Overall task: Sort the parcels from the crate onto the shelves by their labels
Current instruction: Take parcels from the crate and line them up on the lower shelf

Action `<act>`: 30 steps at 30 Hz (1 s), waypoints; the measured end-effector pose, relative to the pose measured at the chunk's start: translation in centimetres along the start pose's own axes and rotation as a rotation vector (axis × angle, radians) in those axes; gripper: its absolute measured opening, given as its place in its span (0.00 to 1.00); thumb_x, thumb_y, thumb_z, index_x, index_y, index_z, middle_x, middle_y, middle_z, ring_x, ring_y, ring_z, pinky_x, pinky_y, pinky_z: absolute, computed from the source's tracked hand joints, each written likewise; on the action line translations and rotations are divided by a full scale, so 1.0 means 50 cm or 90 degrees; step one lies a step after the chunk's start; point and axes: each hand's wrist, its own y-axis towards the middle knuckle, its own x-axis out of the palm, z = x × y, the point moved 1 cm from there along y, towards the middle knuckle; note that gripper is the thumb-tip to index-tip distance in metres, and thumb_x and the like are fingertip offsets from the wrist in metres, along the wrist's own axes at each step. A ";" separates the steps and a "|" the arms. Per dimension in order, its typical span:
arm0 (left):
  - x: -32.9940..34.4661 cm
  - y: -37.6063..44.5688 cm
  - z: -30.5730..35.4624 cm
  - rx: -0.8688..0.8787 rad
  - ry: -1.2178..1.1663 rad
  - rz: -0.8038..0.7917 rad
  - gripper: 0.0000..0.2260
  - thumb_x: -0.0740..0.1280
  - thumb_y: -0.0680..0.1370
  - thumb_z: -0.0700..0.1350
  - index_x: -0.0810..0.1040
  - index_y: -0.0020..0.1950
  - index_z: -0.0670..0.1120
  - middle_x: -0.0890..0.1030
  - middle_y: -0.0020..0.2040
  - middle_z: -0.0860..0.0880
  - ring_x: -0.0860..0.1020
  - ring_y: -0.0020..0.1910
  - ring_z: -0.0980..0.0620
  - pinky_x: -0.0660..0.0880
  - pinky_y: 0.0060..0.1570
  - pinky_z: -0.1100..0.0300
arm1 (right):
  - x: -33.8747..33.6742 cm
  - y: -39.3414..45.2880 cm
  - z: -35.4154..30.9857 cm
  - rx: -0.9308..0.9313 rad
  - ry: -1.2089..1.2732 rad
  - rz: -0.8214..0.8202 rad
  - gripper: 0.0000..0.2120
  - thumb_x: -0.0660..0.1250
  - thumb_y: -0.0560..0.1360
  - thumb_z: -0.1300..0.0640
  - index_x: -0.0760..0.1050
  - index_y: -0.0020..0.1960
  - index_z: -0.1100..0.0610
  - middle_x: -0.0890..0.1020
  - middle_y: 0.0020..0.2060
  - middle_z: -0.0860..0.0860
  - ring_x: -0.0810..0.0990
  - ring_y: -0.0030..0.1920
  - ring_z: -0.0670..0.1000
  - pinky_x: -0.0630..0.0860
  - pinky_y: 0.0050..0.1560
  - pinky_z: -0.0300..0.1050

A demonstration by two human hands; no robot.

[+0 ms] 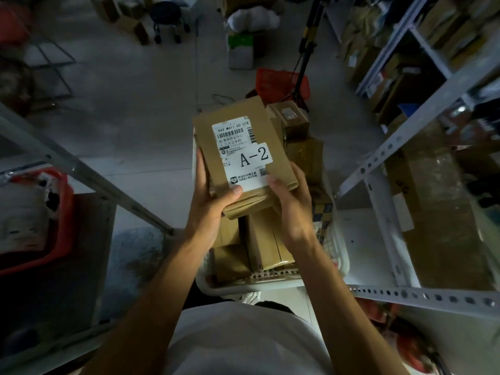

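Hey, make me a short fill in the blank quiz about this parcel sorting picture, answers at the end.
1. The big sticker on the held parcel reads ____.
2. The parcel is gripped by ____ hands, left hand and right hand.
3. The crate below holds more ____ parcels.

Answers: A-2; both; brown

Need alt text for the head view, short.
Both hands, left hand and right hand, hold a flat cardboard parcel whose white label reads A-2, above a white crate of more boxes. Metal shelves stand alongside.
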 end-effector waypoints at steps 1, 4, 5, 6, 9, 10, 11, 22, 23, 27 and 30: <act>-0.007 0.001 0.000 -0.002 0.004 -0.007 0.45 0.69 0.72 0.35 0.50 0.81 0.58 0.74 0.71 0.48 0.74 0.69 0.45 0.70 0.66 0.34 | -0.006 -0.009 -0.004 -0.029 -0.060 -0.015 0.32 0.75 0.65 0.35 0.70 0.67 0.32 0.74 0.68 0.53 0.75 0.67 0.54 0.75 0.65 0.58; -0.030 0.006 0.001 -0.016 0.031 -0.042 0.41 0.68 0.73 0.40 0.52 0.81 0.58 0.76 0.70 0.52 0.74 0.69 0.48 0.68 0.69 0.38 | -0.010 -0.035 -0.023 -0.103 -0.175 -0.069 0.34 0.74 0.70 0.39 0.63 0.71 0.29 0.78 0.65 0.46 0.76 0.66 0.48 0.75 0.65 0.51; -0.037 0.008 0.002 -0.017 0.040 -0.064 0.40 0.67 0.73 0.41 0.53 0.80 0.58 0.76 0.70 0.52 0.74 0.69 0.48 0.67 0.70 0.38 | -0.009 -0.046 -0.024 -0.109 -0.174 -0.084 0.36 0.75 0.71 0.43 0.61 0.73 0.31 0.80 0.63 0.44 0.78 0.64 0.46 0.76 0.65 0.49; -0.042 0.008 0.003 -0.019 0.048 -0.085 0.39 0.67 0.73 0.42 0.54 0.80 0.59 0.75 0.71 0.52 0.73 0.70 0.48 0.66 0.70 0.38 | -0.010 -0.058 -0.022 -0.111 -0.164 -0.091 0.40 0.75 0.72 0.47 0.58 0.77 0.36 0.80 0.63 0.43 0.79 0.64 0.45 0.75 0.66 0.49; -0.046 -0.003 0.011 -0.032 0.080 -0.153 0.38 0.67 0.73 0.43 0.55 0.80 0.60 0.74 0.72 0.52 0.72 0.71 0.49 0.65 0.71 0.40 | -0.013 -0.105 -0.006 -0.074 -0.149 -0.043 0.51 0.77 0.68 0.45 0.48 0.80 0.40 0.78 0.66 0.43 0.77 0.65 0.44 0.73 0.69 0.53; -0.045 -0.009 0.013 -0.035 0.090 -0.183 0.39 0.67 0.73 0.43 0.55 0.80 0.60 0.74 0.72 0.53 0.72 0.71 0.51 0.66 0.71 0.42 | -0.015 -0.122 0.003 -0.057 -0.138 -0.019 0.53 0.78 0.67 0.45 0.47 0.80 0.40 0.76 0.66 0.42 0.76 0.66 0.43 0.72 0.70 0.53; -0.044 -0.015 0.015 -0.039 0.101 -0.214 0.38 0.67 0.73 0.43 0.55 0.79 0.61 0.73 0.72 0.54 0.71 0.71 0.52 0.66 0.71 0.44 | -0.015 -0.141 0.008 -0.047 -0.126 0.004 0.54 0.79 0.66 0.46 0.47 0.80 0.40 0.75 0.67 0.42 0.75 0.67 0.43 0.72 0.70 0.52; -0.025 -0.087 0.011 -0.096 0.260 -0.680 0.54 0.75 0.70 0.39 0.39 0.79 0.63 0.69 0.75 0.57 0.70 0.72 0.55 0.68 0.71 0.44 | -0.005 -0.387 0.072 -0.106 0.034 0.278 0.46 0.78 0.70 0.61 0.56 0.78 0.41 0.74 0.68 0.43 0.74 0.69 0.54 0.78 0.61 0.63; -0.015 -0.099 0.005 -0.097 0.272 -0.700 0.54 0.76 0.70 0.40 0.39 0.79 0.62 0.69 0.75 0.57 0.70 0.72 0.55 0.67 0.71 0.43 | -0.009 -0.411 0.077 -0.103 0.044 0.302 0.46 0.76 0.70 0.63 0.56 0.78 0.40 0.74 0.67 0.42 0.75 0.69 0.53 0.79 0.59 0.62; 0.031 -0.163 -0.020 -0.106 0.316 -0.769 0.54 0.79 0.68 0.42 0.43 0.80 0.62 0.74 0.71 0.57 0.73 0.70 0.56 0.70 0.70 0.44 | -0.033 -0.506 0.099 -0.094 0.114 0.408 0.48 0.75 0.68 0.66 0.54 0.78 0.43 0.76 0.66 0.42 0.78 0.66 0.53 0.81 0.56 0.62; 0.081 -0.220 -0.034 -0.102 0.325 -0.841 0.55 0.79 0.68 0.37 0.44 0.80 0.61 0.73 0.72 0.56 0.73 0.69 0.56 0.73 0.67 0.48 | -0.056 -0.579 0.112 -0.099 0.116 0.482 0.48 0.75 0.69 0.67 0.54 0.78 0.43 0.77 0.64 0.38 0.77 0.66 0.51 0.82 0.55 0.57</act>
